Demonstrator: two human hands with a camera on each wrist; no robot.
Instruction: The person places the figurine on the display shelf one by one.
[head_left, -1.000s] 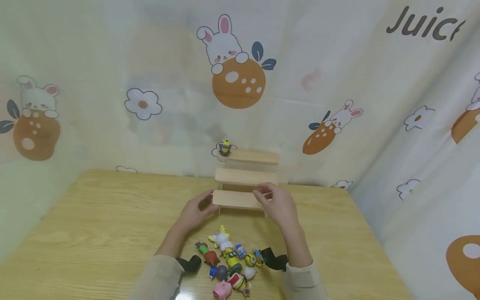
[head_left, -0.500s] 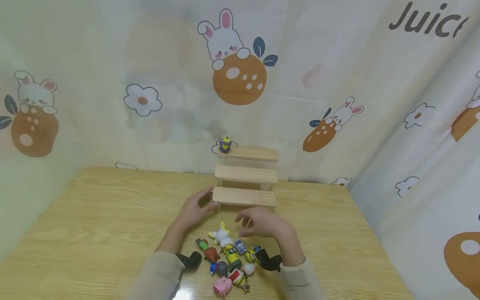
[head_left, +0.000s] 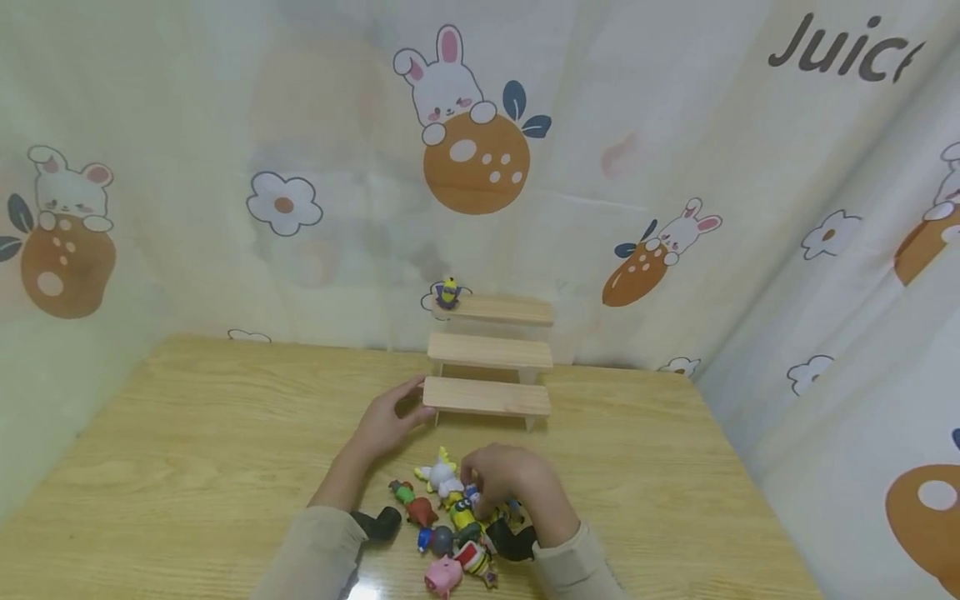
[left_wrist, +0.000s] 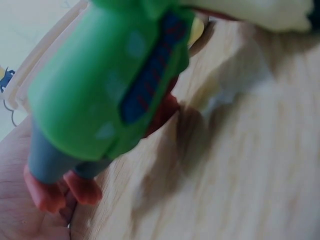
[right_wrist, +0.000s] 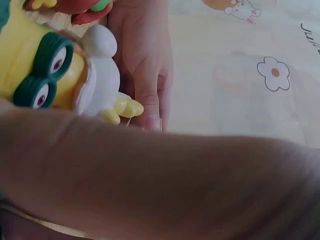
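My left hand point(head_left: 386, 422) holds the left end of the lowest step of a wooden three-step shelf point(head_left: 487, 397), thumb in front and fingers at the end. Over a pile of toy figurines my right hand point(head_left: 517, 483) reaches down, its fingers and thumb around a small blue-and-white figurine point(head_left: 472, 494). Beside it lie a yellow figurine with green goggles point(head_left: 462, 512) and a white one with yellow parts point(head_left: 441, 477). The right forearm point(right_wrist: 150, 175) covers much of the right wrist view. A green-bodied figurine point(left_wrist: 100, 90) looms close in the left wrist view.
A yellow-and-purple figurine point(head_left: 447, 293) stands at the left end of the top step. Nearer the front lie a pink pig figurine point(head_left: 443, 575) and a red-and-green one point(head_left: 420, 508). A printed curtain point(head_left: 337, 275) hangs behind the wooden table point(head_left: 225, 467).
My right hand has left the right side of the lowest step and come down toward the front onto the figurines. The left hand has stayed at the shelf's left end.
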